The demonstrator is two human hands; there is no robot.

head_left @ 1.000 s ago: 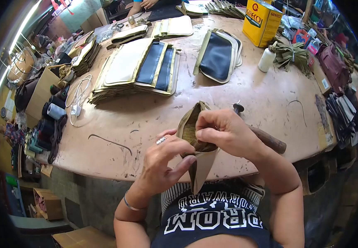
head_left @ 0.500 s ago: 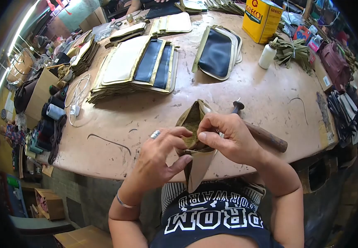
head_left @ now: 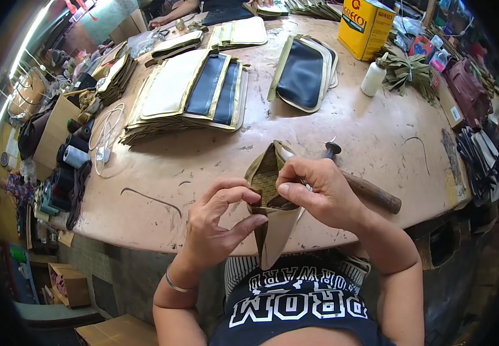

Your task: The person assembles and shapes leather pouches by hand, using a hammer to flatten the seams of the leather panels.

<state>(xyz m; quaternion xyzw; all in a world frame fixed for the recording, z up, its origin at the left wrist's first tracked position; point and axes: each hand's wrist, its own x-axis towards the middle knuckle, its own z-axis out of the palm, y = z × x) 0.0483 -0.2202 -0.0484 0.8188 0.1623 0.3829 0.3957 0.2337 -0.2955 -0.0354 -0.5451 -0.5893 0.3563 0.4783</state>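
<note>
An olive and beige fabric piece [head_left: 278, 228] stands opened up at the table's front edge, its quilted inside facing me. My left hand [head_left: 218, 219] grips its left rim between thumb and fingers. My right hand [head_left: 319, 193] pinches the right rim, thumb against the forefinger. Just beyond my right hand lies a hammer [head_left: 370, 190] with a wooden handle, its dark head [head_left: 332, 150] pointing away. Part of the piece is hidden behind my right fingers.
On the table [head_left: 203, 155] are a stack of panels [head_left: 169, 92], dark panels [head_left: 301, 75], a white bottle [head_left: 373, 78] and a yellow can [head_left: 365, 29]. Thread spools [head_left: 76, 155] stand at the left. Another person's arm [head_left: 174, 12] rests at the far edge.
My left hand has turned, and its fingers have drawn back slightly to the left rim. The fabric opening looks a little wider. At the far edge, the other person's arm has shifted left.
</note>
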